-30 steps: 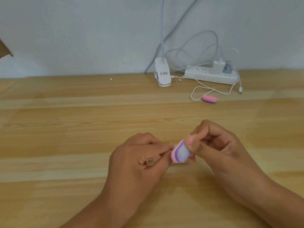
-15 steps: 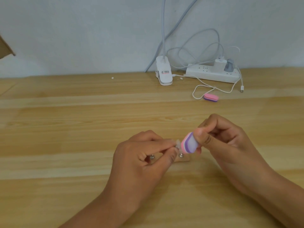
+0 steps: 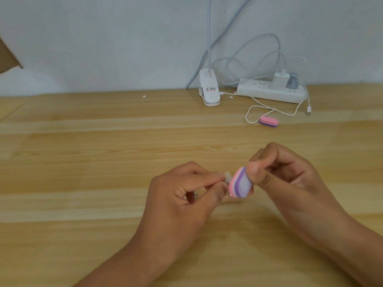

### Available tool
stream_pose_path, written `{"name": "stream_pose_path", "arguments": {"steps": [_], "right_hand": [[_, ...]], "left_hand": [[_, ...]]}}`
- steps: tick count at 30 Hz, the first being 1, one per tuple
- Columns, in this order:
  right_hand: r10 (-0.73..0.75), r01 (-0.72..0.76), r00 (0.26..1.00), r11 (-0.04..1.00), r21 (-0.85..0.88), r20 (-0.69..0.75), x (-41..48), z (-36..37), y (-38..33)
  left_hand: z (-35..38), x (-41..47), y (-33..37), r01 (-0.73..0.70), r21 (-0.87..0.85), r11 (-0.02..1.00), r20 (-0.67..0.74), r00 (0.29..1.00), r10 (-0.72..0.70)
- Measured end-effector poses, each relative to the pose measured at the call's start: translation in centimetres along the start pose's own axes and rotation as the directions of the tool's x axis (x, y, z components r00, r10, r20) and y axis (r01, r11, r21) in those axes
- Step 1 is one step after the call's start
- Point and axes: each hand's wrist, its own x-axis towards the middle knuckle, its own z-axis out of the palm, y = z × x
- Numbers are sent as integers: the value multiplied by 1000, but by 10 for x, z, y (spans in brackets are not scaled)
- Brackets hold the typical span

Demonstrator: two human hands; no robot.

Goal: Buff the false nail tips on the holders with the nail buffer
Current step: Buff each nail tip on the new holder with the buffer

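Buffer (image 3: 241, 183) — right hand (image 3: 290, 183), tip (image 3: 228, 175) — left hand (image 3: 182, 201)

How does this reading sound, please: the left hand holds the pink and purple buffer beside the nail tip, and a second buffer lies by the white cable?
Wrong hand: the head view shows the right hand holding the buffer beside the nail tip, which the left hand pinches. A second buffer does lie by the white cable.
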Motion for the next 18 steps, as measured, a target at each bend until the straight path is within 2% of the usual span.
{"name": "stream_pose_path", "arguments": {"steps": [2, 6, 11, 14, 18], "right_hand": [[-4, 4, 1000, 1000, 0, -30, 1, -3, -1], [-34, 33, 998, 999, 3, 58, -4, 5, 3], [-48, 48, 999, 999, -21, -20, 0, -1, -2], [-34, 35, 998, 999, -25, 48, -4, 5, 1], [-6, 3, 999, 997, -82, -36, 0, 0, -4]], "left_hand": [[1, -1, 0, 4, -15, 1000, 12, 1000, -3], [1, -1, 1, 1, -42, 999, 24, 1000, 0], [1, 0, 1, 1, -28, 1000, 20, 1000, 0], [1, -1, 1, -21, 22, 1000, -3, 1000, 21], [0, -1, 2, -38, 120, 992, -42, 998, 43]]}}
